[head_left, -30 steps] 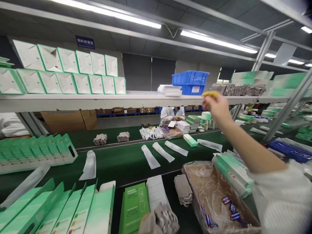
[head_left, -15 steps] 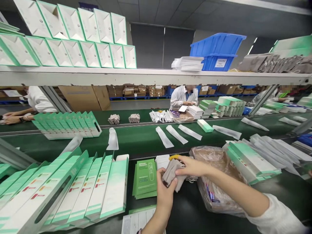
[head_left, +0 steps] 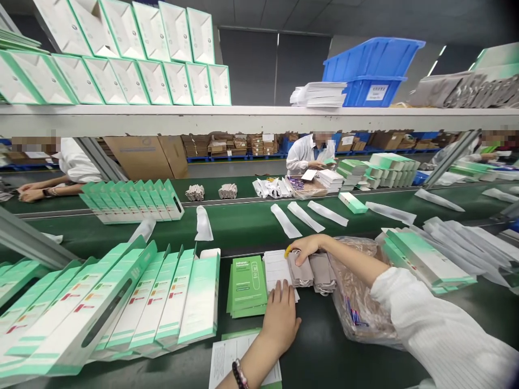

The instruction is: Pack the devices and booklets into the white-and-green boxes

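Hands, together half a second ago, are now apart: the left hand (head_left: pixel 281 319) flat on white leaflets (head_left: pixel 274 266), the right hand (head_left: pixel 308 248) clasping the grey pouch bundle (head_left: pixel 301 274), apparently set down near the counter's (head_left: pixel 316 329) far edge.

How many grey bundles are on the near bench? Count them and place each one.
2. One grey bundle is under the right hand; the other bundle lies just right of it, beside the plastic-lined tray. More could be hidden.
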Demonstrator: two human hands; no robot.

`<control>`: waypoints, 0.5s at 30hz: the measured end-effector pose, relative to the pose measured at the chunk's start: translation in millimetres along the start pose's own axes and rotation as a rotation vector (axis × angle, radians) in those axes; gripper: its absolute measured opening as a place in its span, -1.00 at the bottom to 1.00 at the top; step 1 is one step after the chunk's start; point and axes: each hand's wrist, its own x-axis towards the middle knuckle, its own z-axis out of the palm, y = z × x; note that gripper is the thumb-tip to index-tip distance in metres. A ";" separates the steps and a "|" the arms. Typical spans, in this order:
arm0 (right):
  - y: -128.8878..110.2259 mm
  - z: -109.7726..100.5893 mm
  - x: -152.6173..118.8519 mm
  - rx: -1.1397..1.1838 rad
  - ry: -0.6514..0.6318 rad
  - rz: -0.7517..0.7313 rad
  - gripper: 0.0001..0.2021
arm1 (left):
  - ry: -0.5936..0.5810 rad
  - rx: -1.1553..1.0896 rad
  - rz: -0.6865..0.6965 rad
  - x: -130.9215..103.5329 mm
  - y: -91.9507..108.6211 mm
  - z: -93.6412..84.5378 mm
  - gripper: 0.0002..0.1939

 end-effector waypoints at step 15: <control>-2.6 14.3 -20.9 -0.159 0.257 0.100 -0.20 | 0.051 0.158 0.046 -3.4 7.1 2.4 -0.22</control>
